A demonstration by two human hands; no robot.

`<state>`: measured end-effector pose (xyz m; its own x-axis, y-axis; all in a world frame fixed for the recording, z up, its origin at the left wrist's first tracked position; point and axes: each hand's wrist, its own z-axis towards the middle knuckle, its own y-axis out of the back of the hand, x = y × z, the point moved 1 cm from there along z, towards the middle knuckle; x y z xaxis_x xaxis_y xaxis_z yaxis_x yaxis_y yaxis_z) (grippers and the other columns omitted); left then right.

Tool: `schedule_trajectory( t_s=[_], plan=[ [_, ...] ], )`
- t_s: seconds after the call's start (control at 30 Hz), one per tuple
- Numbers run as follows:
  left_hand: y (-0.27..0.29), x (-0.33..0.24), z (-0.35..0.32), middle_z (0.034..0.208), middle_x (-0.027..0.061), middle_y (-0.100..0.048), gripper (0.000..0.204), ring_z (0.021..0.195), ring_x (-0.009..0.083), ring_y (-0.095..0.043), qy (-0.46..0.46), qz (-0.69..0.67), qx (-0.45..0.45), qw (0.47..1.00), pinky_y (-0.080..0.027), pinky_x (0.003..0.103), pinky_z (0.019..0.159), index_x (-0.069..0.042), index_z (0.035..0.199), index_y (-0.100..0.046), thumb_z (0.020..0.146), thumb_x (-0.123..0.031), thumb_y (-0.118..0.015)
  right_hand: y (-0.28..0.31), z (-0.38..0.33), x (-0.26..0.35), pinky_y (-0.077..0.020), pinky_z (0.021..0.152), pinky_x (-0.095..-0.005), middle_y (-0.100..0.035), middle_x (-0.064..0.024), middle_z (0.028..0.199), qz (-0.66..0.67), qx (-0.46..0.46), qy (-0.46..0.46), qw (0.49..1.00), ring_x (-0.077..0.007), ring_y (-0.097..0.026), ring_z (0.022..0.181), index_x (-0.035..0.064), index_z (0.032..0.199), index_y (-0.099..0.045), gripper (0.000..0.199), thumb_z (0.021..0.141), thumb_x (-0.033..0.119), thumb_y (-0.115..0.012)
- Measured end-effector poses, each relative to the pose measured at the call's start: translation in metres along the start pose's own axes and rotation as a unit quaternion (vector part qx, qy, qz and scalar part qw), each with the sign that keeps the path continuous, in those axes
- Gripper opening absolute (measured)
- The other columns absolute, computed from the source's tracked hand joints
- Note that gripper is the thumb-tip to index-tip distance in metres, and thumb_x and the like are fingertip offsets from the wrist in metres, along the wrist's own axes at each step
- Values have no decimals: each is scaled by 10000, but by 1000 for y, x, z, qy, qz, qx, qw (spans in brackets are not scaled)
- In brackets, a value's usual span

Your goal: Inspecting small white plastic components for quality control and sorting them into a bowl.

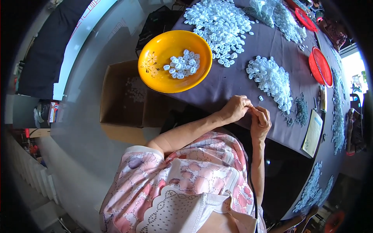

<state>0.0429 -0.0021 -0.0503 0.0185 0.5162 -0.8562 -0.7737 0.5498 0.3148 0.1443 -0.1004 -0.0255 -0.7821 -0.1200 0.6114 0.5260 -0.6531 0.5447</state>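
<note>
My left hand (234,109) and my right hand (261,121) meet fingertip to fingertip over the near edge of a table covered in dark purple cloth (229,83). Both hands are pinched on something small between them, and the fingers mostly hide it. A single small white plastic piece (261,98) lies on the cloth just beyond my hands. A heap of the same white pieces (272,79) is the nearest pile, just past my right hand. A yellow bowl (155,75) holding some white pieces sits beyond my left hand.
A larger spread of white pieces (219,23) lies at the far side. Two red baskets (321,66) (305,18) stand at the right. A small pile of dark parts (301,109) and a yellow sheet (313,134) lie nearby. An open cardboard box (120,99) sits on the floor at the left.
</note>
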Motion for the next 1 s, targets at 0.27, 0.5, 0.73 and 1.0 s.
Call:
schedule_trajectory(
  t_s=[0.27, 0.5, 0.73, 1.0],
  plan=[
    [0, -1, 1, 732, 135, -605, 57, 680, 293, -611, 1, 16, 8, 1000, -478, 346, 589, -8, 768, -641, 713, 3, -628, -3, -4, -6, -468, 612, -295, -625, -85, 800, 6, 7, -22, 1000, -219, -594, 715, 40, 803, -625, 153, 714, -85, -627],
    [-3, -3, 1, 718, 163, -595, 22, 682, 340, -606, -19, 33, 7, 999, -475, 386, 566, 9, 702, -592, 709, 11, -612, 0, -2, -6, -471, 600, -263, -628, -81, 802, -4, 15, -8, 1000, -175, -597, 703, 23, 795, -627, 141, 711, -89, -645],
    [-5, 0, 2, 720, 174, -601, 29, 691, 351, -609, -15, 59, 9, 998, -479, 388, 568, 9, 703, -588, 698, 16, -616, 0, 0, -6, -475, 616, -309, -631, -73, 812, -7, 19, -14, 1000, -230, -594, 723, 41, 791, -623, 151, 700, -81, -623],
    [-1, 0, 6, 722, 176, -614, 11, 690, 341, -619, 9, 43, 27, 999, -486, 381, 580, 15, 690, -601, 697, 15, -609, -2, 0, -6, -471, 616, -313, -622, -72, 802, -16, 25, 2, 1000, -235, -586, 723, 41, 804, -622, 165, 699, -86, -617]
  ],
)
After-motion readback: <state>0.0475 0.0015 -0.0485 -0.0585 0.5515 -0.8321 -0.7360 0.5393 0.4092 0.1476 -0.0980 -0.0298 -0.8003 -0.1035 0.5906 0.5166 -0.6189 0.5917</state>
